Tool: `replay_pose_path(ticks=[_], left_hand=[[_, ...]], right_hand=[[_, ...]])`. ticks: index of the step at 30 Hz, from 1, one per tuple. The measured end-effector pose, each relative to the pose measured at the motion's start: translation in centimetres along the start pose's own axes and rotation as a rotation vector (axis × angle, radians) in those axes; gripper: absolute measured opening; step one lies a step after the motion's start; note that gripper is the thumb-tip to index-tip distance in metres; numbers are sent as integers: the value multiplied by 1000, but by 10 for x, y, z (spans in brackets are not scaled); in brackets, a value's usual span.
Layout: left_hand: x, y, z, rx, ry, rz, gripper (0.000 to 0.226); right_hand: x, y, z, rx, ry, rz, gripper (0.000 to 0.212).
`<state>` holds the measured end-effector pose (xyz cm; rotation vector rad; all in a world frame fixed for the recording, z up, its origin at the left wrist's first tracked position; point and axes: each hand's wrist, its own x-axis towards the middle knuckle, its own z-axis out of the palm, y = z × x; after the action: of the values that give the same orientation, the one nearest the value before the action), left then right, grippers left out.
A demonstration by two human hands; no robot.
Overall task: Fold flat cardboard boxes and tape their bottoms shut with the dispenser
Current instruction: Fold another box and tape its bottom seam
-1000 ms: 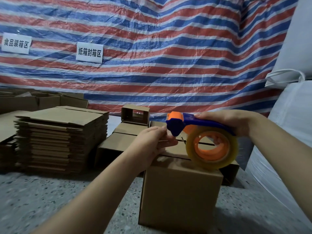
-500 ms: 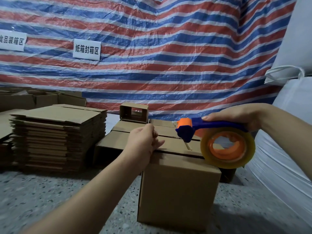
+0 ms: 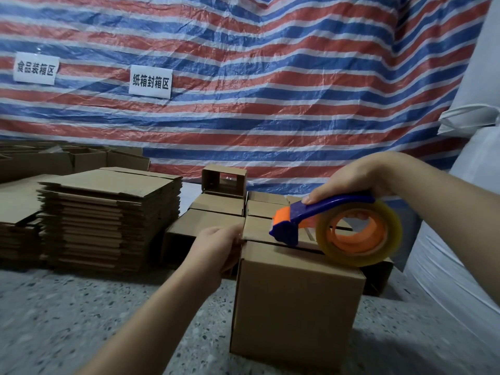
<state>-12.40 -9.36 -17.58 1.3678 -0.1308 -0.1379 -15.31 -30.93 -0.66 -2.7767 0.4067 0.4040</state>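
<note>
Far left, a tall stack of flat brown cardboard blanks (image 3: 108, 217) waits within reach, I judge as stock. My left hand (image 3: 219, 247) pinches the left edge of the folded brown cardboard box (image 3: 297, 301), likely anchoring the tape end, which I cannot see. My right hand (image 3: 351, 180) grips the blue-and-orange tape dispenser (image 3: 335, 228), nose on the flap seam, positioned to pull right.

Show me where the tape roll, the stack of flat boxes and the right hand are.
tape roll (image 3: 389, 234), head view, clear outer band.
stack of flat boxes (image 3: 108, 217), head view, front edges.
right hand (image 3: 354, 177), head view, back of hand.
</note>
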Motion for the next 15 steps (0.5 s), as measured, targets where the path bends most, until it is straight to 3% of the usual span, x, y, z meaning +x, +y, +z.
replay_pose_path(ticks=[10,15], left_hand=[[5,-14,-3,-210,38,-64,20],[4,-18,-4,-188,29,-29,22]], right_hand=[[4,-11,3,-44,-25,24,79],[3,-13,4,-42,-25,22,78]])
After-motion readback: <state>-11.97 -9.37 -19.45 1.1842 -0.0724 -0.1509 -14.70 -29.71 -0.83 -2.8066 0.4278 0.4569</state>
